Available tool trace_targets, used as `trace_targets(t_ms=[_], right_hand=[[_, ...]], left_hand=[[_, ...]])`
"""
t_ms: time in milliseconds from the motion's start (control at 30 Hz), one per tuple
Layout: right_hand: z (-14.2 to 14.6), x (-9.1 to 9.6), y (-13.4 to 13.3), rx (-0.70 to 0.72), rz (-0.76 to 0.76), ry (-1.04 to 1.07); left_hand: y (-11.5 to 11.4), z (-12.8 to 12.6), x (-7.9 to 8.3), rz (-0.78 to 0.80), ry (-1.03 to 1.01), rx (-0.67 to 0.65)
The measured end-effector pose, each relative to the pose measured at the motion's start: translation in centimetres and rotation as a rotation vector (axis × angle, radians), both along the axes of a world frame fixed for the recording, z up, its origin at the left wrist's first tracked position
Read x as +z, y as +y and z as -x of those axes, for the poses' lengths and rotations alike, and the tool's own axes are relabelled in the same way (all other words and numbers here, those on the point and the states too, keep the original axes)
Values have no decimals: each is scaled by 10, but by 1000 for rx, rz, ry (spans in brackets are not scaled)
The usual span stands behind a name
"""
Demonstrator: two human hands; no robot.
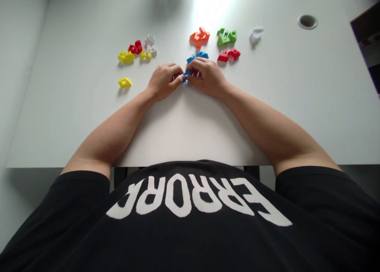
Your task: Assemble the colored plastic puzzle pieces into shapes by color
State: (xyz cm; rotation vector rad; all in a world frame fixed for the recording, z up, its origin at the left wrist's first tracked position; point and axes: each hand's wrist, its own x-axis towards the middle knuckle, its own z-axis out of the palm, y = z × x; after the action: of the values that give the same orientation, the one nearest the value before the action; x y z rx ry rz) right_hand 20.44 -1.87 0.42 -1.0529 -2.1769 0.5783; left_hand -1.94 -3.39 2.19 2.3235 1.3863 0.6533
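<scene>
Between my two hands, near the middle of the white table (pixel 190 133), is a small blue plastic piece (pixel 185 75). My left hand (pixel 166 80) pinches it from the left with thumb and fingers. From the right, my right hand (pixel 206 76) closes on the same piece, its fingers curled. The fingers hide part of the piece, so its full shape cannot be made out. Just beyond my right fingers lie more blue pieces (pixel 202 55), partly covered by that hand.
Orange pieces (pixel 200 36), green pieces (pixel 227 37), red pieces (pixel 228 55) and a white piece (pixel 256 34) lie beyond and right. Leftward are yellow pieces (pixel 126 57), red pieces (pixel 135 47), white pieces (pixel 150 43) and a lone yellow piece (pixel 124 82). A round hole (pixel 307 21) sits far right.
</scene>
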Motion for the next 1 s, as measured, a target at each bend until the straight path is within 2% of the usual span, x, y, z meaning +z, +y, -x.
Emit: trace_targets(t_ms=[600,833,1000], right_hand=[[0,-3,3,26,-42,19],[0,-2,2,2,13,5],[0,-4,4,20,-34,16]], left_hand=[[1,1,-2,1,-33,-11],[2,1,-4,-8,-30,-11],[2,0,-3,-7,-25,-10]])
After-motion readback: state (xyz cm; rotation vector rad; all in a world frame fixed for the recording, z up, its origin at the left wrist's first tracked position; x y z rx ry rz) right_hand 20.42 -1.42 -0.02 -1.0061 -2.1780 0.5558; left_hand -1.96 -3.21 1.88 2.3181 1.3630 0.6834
